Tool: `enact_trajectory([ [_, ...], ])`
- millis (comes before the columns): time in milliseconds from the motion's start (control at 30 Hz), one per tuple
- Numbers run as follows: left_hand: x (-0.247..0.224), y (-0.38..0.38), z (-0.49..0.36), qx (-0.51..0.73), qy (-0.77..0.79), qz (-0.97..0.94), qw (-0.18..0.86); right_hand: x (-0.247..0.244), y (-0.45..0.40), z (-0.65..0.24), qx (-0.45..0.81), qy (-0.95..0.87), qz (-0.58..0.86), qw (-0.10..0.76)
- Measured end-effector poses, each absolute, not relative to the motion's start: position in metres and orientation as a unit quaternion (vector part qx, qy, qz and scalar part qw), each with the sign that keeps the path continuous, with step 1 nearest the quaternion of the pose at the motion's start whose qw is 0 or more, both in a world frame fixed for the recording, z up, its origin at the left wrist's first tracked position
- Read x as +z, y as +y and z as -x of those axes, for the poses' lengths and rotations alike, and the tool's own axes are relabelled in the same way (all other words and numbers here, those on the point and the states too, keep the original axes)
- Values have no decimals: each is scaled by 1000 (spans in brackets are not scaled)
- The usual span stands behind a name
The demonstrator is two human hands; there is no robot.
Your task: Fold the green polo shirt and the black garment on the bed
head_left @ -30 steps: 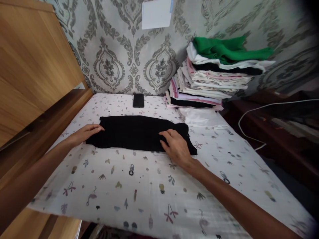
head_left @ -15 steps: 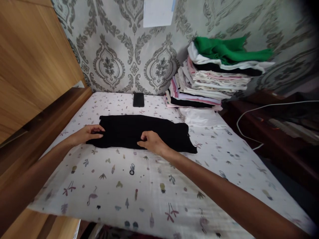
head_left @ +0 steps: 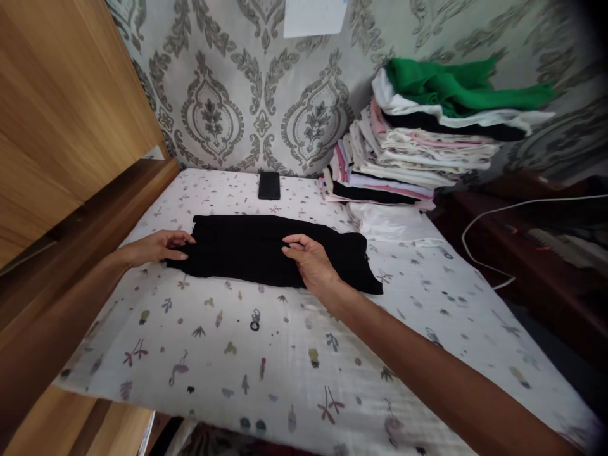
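A black folded garment (head_left: pixel 247 250) lies in a long flat strip across the bed sheet; its exact kind does not show. At its left end is my left hand (head_left: pixel 159 247), open, thumb and fingers apart around the edge of the cloth. My right hand (head_left: pixel 311 261) is over the right half of the garment, near its middle. Its thumb and fingers are stretched out with a small gap between them, and I see no cloth pinched there.
Behind the garment a black phone (head_left: pixel 269 185) lies near the wall. A tall stack of folded clothes (head_left: pixel 418 145), topped by a green cloth (head_left: pixel 456 85), stands at the back right. A wooden cabinet (head_left: pixel 71 95) borders the left side. A white cable (head_left: pixel 475 221) hangs at the right.
My right hand has moved a little right and up over the garment, and its curled fingers have straightened. My left hand has shifted slightly left. The view has turned a little.
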State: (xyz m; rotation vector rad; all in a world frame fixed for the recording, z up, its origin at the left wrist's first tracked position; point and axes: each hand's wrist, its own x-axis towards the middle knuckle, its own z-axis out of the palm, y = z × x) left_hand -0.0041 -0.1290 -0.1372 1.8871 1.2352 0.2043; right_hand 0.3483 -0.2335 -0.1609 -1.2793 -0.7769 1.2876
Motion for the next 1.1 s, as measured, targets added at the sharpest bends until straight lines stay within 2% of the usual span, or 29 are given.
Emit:
enact_trajectory([
  [333, -150, -127, 11, 152, 530, -698, 456, -175, -221, -354, 437, -439, 623, 478],
  [700, -149, -137, 2, 200, 548, -690, 428, -178, -228, -362, 380, -507, 623, 459],
  [967, -162, -134, -7, 240, 563, -725, 316, -179, -230, -364, 376, -477, 636, 477],
  [1100, -158, -135, -8, 184, 587, -764, 196, -181, -229, -366, 355, -499, 640, 463],
])
